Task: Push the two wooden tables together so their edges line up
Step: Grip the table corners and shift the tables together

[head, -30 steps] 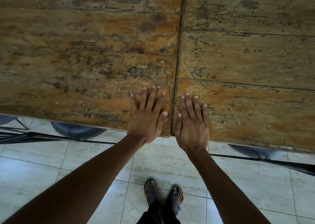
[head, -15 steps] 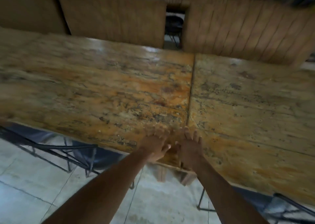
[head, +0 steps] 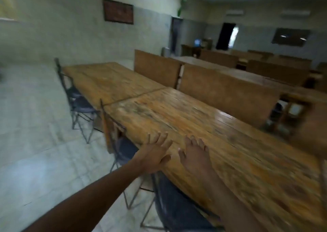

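My left hand [head: 155,154] and right hand [head: 193,155] lie open, flat on the near worktop [head: 221,125], gripping nothing. Uneven pushing could, I judge, skew the seam [head: 134,96] ahead.

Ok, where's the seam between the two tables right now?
In the head view the seam runs across the tabletops left of centre, beyond both hands, with the far table behind it and the near table in front.
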